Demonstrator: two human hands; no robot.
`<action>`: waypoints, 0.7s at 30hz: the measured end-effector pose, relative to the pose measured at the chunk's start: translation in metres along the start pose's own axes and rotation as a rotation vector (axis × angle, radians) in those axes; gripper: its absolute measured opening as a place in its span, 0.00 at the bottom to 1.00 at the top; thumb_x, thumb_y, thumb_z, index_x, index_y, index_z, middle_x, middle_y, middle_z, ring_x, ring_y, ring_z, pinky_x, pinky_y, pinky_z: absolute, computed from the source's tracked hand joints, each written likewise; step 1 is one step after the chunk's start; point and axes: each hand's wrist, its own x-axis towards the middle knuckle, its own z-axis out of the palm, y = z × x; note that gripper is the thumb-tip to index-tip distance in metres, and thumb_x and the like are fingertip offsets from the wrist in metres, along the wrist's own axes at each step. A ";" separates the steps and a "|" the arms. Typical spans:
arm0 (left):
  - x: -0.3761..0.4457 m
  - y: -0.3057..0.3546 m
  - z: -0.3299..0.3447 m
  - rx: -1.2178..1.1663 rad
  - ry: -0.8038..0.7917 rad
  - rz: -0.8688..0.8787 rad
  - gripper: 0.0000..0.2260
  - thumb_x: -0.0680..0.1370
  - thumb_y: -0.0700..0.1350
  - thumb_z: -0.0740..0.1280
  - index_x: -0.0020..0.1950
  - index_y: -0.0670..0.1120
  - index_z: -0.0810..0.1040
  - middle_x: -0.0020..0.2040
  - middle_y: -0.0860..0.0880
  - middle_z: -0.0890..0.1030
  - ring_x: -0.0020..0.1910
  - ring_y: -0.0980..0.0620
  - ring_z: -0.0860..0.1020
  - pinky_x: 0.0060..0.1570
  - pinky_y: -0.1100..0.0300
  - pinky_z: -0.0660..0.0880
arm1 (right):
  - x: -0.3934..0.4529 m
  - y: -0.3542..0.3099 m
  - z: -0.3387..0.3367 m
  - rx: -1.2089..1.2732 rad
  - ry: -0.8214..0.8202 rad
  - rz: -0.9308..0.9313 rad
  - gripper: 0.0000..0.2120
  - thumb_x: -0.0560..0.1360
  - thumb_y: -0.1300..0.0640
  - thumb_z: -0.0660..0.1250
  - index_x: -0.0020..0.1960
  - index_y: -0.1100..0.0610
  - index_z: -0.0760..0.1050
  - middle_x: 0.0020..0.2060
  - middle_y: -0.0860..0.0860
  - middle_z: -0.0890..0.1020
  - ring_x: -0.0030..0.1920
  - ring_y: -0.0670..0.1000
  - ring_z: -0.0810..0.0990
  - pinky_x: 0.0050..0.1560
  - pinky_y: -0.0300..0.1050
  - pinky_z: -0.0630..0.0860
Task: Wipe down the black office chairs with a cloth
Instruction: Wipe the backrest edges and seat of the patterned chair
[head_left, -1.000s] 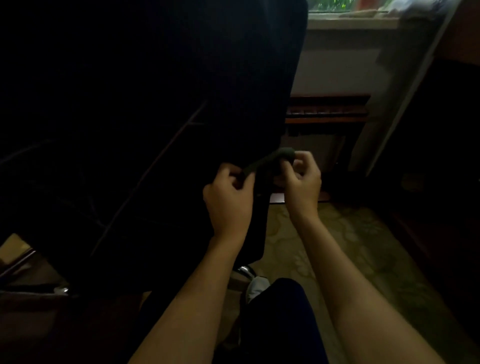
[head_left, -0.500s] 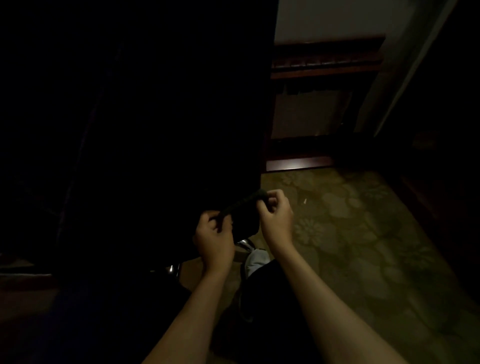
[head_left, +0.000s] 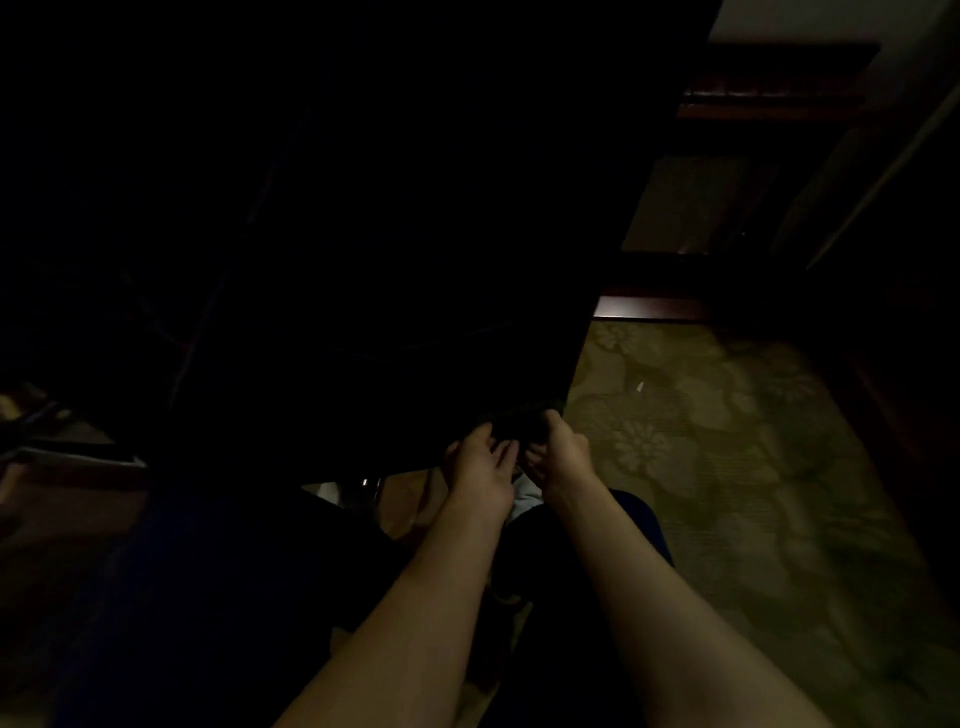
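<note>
**A:** Holding the cloth (head_left: 519, 423) with both hands, the person works at the lower right corner of the black chair (head_left: 389, 234), just below the centre of the frame. The right hand (head_left: 558, 452) pinches the cloth's right end with curled fingers. The left hand (head_left: 480, 462) lies on it with fingers more stretched; I cannot tell if it really grips.

**B:** What can go wrong, in your opinion?

**A:** The scene is very dark, and cloth and chair are both dark, so some parts may be missed without notice. Also, if the left hand only rests there, the cloth may slip off the edge and fall on the patterned carpet (head_left: 701, 467) at the right.

**B:** And the chair itself?

**A:** It probably rolls or turns. Strong pressing on one corner may push it away from the hands.
</note>
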 end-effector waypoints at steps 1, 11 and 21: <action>0.000 0.002 -0.006 -0.023 0.006 0.001 0.17 0.81 0.34 0.60 0.71 0.37 0.67 0.69 0.35 0.69 0.69 0.39 0.69 0.66 0.50 0.71 | 0.000 0.003 0.003 -0.028 -0.002 0.003 0.07 0.80 0.56 0.61 0.49 0.59 0.73 0.34 0.53 0.75 0.31 0.49 0.72 0.33 0.42 0.69; 0.028 0.040 -0.084 -0.041 0.015 0.018 0.17 0.82 0.34 0.58 0.72 0.37 0.67 0.70 0.41 0.70 0.67 0.45 0.70 0.58 0.56 0.72 | -0.003 0.058 0.052 -0.102 -0.178 -0.030 0.14 0.81 0.65 0.56 0.65 0.64 0.70 0.56 0.63 0.79 0.55 0.61 0.80 0.50 0.55 0.82; 0.040 0.134 -0.167 -0.084 0.142 0.194 0.17 0.82 0.33 0.57 0.71 0.39 0.68 0.61 0.39 0.76 0.58 0.42 0.77 0.52 0.52 0.76 | -0.032 0.129 0.149 -0.053 -0.243 0.181 0.14 0.79 0.65 0.60 0.64 0.65 0.71 0.46 0.60 0.79 0.43 0.57 0.80 0.34 0.45 0.78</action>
